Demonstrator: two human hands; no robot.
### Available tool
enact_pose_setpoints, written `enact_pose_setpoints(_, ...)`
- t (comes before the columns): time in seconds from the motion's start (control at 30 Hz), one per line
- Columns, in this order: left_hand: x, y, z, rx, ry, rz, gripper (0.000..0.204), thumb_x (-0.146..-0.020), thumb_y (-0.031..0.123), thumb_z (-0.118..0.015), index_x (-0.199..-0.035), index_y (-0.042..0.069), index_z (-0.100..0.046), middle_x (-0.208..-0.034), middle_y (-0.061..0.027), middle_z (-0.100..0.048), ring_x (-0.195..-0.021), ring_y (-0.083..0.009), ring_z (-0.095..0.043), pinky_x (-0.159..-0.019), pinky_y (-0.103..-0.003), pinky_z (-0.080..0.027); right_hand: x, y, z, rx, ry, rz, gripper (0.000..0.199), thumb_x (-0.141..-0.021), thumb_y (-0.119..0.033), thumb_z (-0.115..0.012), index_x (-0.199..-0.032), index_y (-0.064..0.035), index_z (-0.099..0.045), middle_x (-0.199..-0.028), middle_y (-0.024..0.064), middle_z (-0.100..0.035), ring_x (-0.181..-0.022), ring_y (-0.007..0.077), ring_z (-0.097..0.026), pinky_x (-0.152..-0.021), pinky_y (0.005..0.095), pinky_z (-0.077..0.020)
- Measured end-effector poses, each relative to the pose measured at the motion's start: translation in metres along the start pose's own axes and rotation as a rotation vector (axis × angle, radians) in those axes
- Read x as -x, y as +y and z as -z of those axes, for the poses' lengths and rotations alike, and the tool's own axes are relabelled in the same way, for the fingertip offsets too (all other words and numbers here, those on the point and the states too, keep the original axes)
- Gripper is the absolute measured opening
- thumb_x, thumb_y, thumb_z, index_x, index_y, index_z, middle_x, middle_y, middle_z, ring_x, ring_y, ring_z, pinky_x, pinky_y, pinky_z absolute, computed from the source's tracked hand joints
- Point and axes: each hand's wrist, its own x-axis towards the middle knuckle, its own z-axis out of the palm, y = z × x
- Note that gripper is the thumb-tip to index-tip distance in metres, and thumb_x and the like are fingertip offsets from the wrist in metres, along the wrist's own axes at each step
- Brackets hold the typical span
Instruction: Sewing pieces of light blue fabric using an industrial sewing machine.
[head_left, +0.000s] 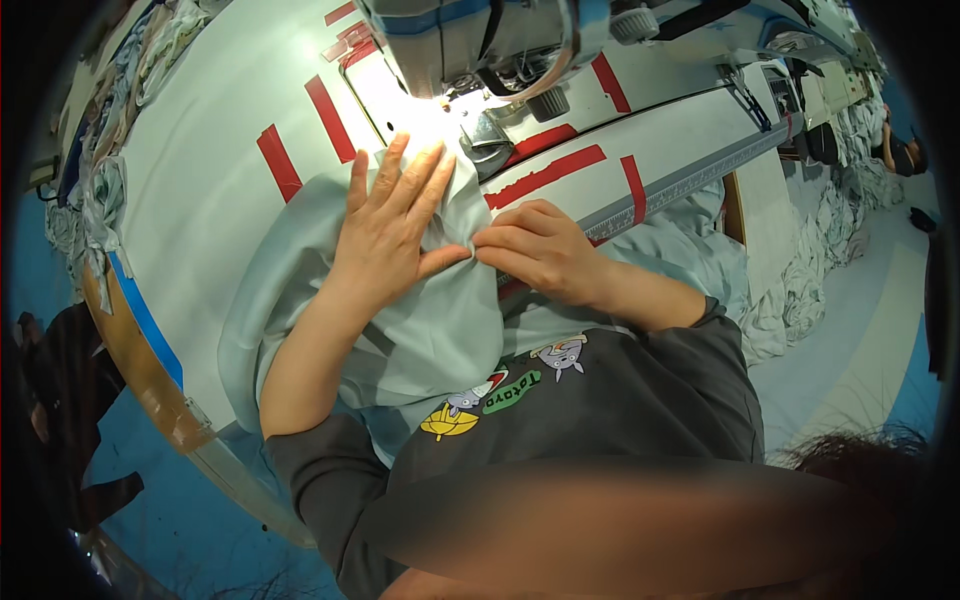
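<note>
Pale green fabric (420,330) spreads over the front of the sewing table and drapes down toward my lap. My left hand (395,215) lies on it with fingers spread, their tips close to the lit needle area of the sewing machine (450,50). Just to the right, my right hand (545,250) pinches an edge of the same fabric between thumb and fingers, beside my left thumb. The fabric's far end runs up under the bright lamp, where glare hides the needle and presser foot.
Red tape strips (330,118) mark the white tabletop (200,150). A grey ruler (680,185) runs along the right part of the table. Piled garments (165,60) lie at the far left, and more cloth heaps (800,290) at the right. Another person (900,150) is at the far right.
</note>
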Motion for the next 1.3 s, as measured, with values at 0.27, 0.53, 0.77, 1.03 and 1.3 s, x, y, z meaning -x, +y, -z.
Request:
enact_pose_setpoints(0.27,0.003,0.016,0.007,-0.062,-0.014,0.088,0.090,-0.063,0.065,-0.067,-0.136,0.016,-0.048,-0.142,-0.0041,-0.041,-0.141,-0.0319,-0.021,-0.114,-0.055,-0.001,0.016,0.007,0.010,-0.010,0.045,-0.005,0.025,-0.065,-0.007,-0.065,-0.090,-0.0056,-0.061,-0.109,0.0065,-0.064,-0.097,0.0239,-0.062,-0.079,0.0339,-0.0513)
enact_pose_setpoints(0.53,-0.004,0.014,0.010,-0.047,-0.022,0.108,0.088,-0.060,0.064,-0.071,-0.134,0.021,-0.051,-0.139,-0.0038,-0.043,-0.141,-0.0333,-0.021,-0.114,-0.055,-0.001,0.015,0.011,0.012,-0.132,-0.024,-0.084,0.021,-0.075,-0.006,-0.062,-0.096,-0.0061,-0.057,-0.112,0.0085,-0.062,-0.111,0.0253,-0.059,-0.085,0.0361,-0.0497)
enact_pose_setpoints(0.77,-0.020,0.033,0.000,-0.060,0.040,0.166,0.092,-0.061,0.060,-0.072,-0.132,0.005,-0.050,-0.135,-0.0082,-0.047,-0.137,-0.0332,-0.029,-0.114,-0.052,-0.008,0.015,0.026,0.031,-0.103,0.002,-0.170,0.016,-0.075,-0.003,-0.064,-0.089,-0.0039,-0.058,-0.106,0.0085,-0.066,-0.107,0.0254,-0.063,-0.080,0.0339,-0.0520)
enact_pose_setpoints(1.03,-0.015,0.036,0.004,-0.019,0.065,0.081,0.091,-0.058,0.047,-0.079,-0.129,-0.002,-0.048,-0.134,-0.0170,-0.048,-0.124,-0.0306,-0.042,-0.101,-0.042,-0.030,0.024,0.030,0.062,0.054,-0.083,-0.264,0.021,-0.075,-0.001,-0.064,-0.094,-0.0087,-0.062,-0.111,0.0090,-0.059,-0.087,0.0245,-0.063,-0.065,0.0317,-0.0533)
enact_pose_setpoints(1.3,-0.028,0.056,0.003,0.038,0.020,0.160,0.095,-0.058,0.049,-0.078,-0.133,0.000,-0.045,-0.134,-0.0214,-0.046,-0.126,-0.0326,-0.039,-0.103,-0.043,-0.029,0.017,0.041,0.049,0.006,0.040,0.060,0.028,-0.070,0.001,-0.066,-0.097,-0.0045,-0.062,-0.113,0.0141,-0.061,-0.087,0.0258,-0.066,-0.063,0.0304,-0.0556)
